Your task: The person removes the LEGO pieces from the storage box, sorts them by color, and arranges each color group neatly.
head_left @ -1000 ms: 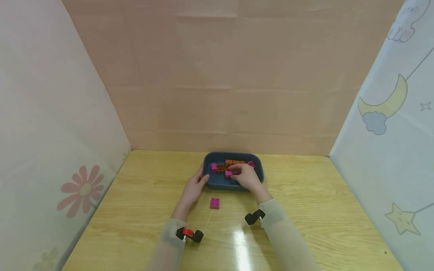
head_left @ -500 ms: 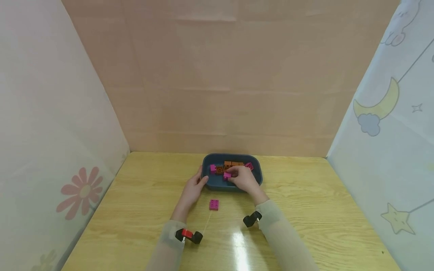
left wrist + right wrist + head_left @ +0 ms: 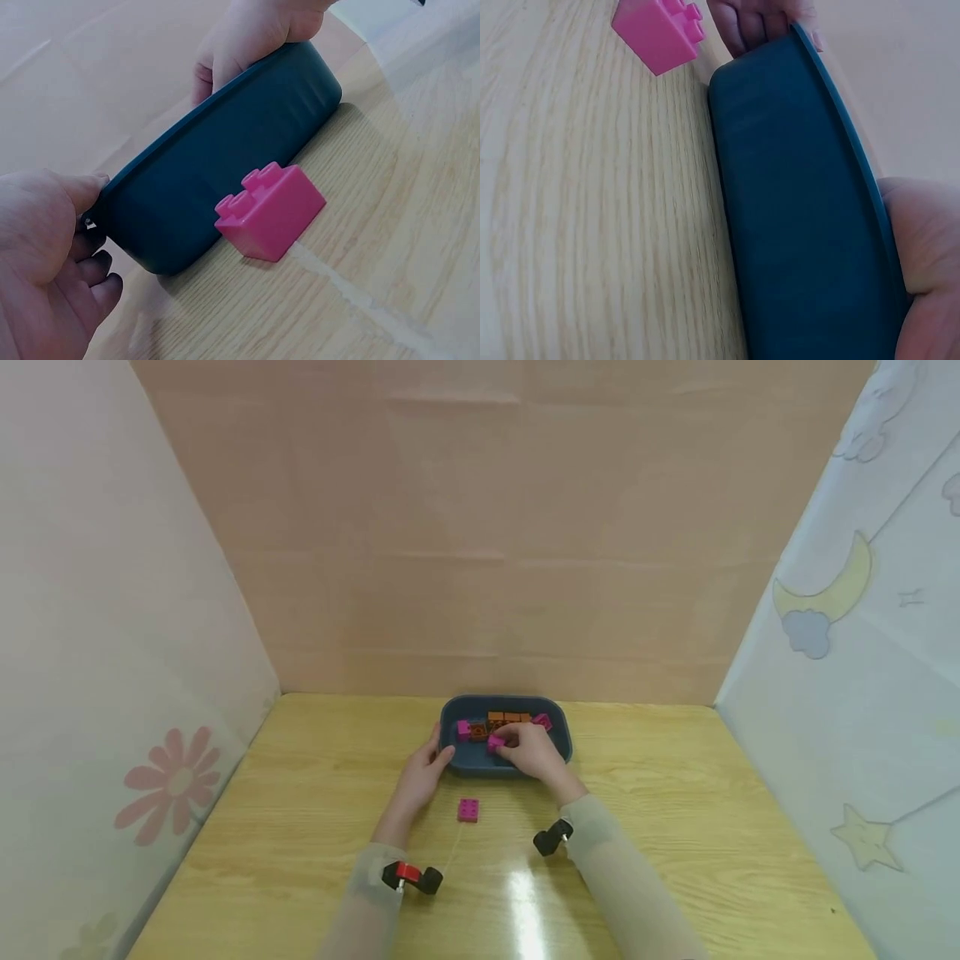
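Observation:
A dark blue plastic bin (image 3: 480,772) sits at the back of the table with magenta and brown toy building blocks inside. My left hand (image 3: 422,774) holds the bin's left end, thumb at the rim and fingers along the outer wall, as the left wrist view (image 3: 45,247) also shows. Reaching over the front wall, my right hand (image 3: 531,750) pinches a magenta building block (image 3: 495,743) inside the bin. Its fingertips are hidden behind the wall in both wrist views. Another magenta block (image 3: 468,810), studs up, lies on the table in front of the bin.
In the bin are several brown blocks (image 3: 510,717), a magenta block (image 3: 463,730) at the left and one (image 3: 542,722) at the back right. A pale strip (image 3: 453,847) runs forward from the loose block on the wooden table (image 3: 315,827). Fabric walls enclose the table.
The head view has shifted slightly. My right hand, with the magenta block pinched, has moved a little to the left within the bin. My left hand stays at the bin's end.

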A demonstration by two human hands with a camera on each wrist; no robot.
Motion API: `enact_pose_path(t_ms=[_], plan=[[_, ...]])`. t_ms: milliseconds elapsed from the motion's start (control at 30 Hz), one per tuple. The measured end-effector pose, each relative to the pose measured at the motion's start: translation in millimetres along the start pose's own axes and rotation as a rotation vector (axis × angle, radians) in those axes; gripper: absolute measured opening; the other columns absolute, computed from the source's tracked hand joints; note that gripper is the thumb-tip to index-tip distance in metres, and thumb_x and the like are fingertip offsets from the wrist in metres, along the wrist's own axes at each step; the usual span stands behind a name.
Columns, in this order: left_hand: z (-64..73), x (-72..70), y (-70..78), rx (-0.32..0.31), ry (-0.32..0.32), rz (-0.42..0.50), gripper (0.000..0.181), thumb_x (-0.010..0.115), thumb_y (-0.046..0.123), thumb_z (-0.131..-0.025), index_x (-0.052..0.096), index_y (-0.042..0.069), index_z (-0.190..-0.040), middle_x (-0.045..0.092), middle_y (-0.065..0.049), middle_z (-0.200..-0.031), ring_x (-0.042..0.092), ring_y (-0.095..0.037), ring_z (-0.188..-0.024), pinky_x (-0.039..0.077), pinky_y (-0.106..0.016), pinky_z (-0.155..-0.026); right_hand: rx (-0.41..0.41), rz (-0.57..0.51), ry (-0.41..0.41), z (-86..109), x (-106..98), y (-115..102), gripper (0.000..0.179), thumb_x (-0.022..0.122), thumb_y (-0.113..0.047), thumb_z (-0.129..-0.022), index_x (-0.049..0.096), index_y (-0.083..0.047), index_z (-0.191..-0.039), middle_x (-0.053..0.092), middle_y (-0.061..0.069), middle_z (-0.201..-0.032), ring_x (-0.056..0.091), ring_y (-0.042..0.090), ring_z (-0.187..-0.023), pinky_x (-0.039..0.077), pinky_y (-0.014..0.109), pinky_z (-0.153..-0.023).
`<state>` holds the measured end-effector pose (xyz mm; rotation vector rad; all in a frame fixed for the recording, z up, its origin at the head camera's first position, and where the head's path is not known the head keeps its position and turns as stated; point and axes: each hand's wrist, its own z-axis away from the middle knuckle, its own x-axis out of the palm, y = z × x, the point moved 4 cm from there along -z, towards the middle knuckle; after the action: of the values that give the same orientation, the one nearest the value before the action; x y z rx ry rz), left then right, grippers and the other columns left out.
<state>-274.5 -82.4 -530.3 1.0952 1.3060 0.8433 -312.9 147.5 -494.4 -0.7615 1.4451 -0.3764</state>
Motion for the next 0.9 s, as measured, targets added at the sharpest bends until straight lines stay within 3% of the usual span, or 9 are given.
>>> enact_pose_path(t_ms=[267, 500, 767, 900], plan=[[2.0, -19.2, -6.0, -0.011, 0.024, -0.022, 0.067, 0.057, 0.030, -0.114, 0.027, 0.008, -0.170, 0.027, -0.012, -0.173, 0.030, -0.038, -0.157, 0.025, -0.052, -0.129, -0.043, -0.014, -0.045, -9.9, 9, -13, 0.020, 0.079, -0.020, -0.099, 0.083, -0.014, -0.118, 0.079, 0.001, -0.112, 0.072, 0.019, -0.103, 0.061, 0.044, -0.093], [5.3, -15.1, -6.6, -0.010, 0.019, -0.024, 0.067, 0.057, 0.031, -0.114, 0.027, 0.007, -0.169, 0.027, -0.012, -0.173, 0.030, -0.037, -0.157, 0.026, -0.051, -0.128, -0.013, -0.043, -0.020, -9.4, 8, -6, 0.021, 0.080, -0.021, -0.097, 0.082, -0.016, -0.118, 0.078, -0.002, -0.112, 0.072, 0.016, -0.102, 0.061, 0.042, -0.094], [1.9, -13.6, -4.8, -0.010, 0.033, 0.008, 0.066, 0.057, 0.029, -0.114, 0.027, 0.006, -0.169, 0.027, -0.011, -0.173, 0.029, -0.036, -0.158, 0.025, -0.050, -0.129, -0.044, -0.071, -0.004, -11.1, -2, -10, 0.022, 0.079, -0.020, -0.097, 0.083, -0.017, -0.119, 0.079, 0.000, -0.117, 0.073, 0.020, -0.106, 0.060, 0.044, -0.097], [1.2, -11.7, -5.1, -0.019, 0.040, 0.016, 0.066, 0.057, 0.028, -0.114, 0.028, 0.005, -0.168, 0.028, -0.012, -0.173, 0.029, -0.036, -0.158, 0.025, -0.050, -0.129, -0.028, -0.128, -0.029, -12.0, -4, -8, 0.023, 0.076, -0.020, -0.099, 0.082, -0.018, -0.121, 0.078, 0.002, -0.121, 0.074, 0.019, -0.101, 0.063, 0.041, -0.090]])
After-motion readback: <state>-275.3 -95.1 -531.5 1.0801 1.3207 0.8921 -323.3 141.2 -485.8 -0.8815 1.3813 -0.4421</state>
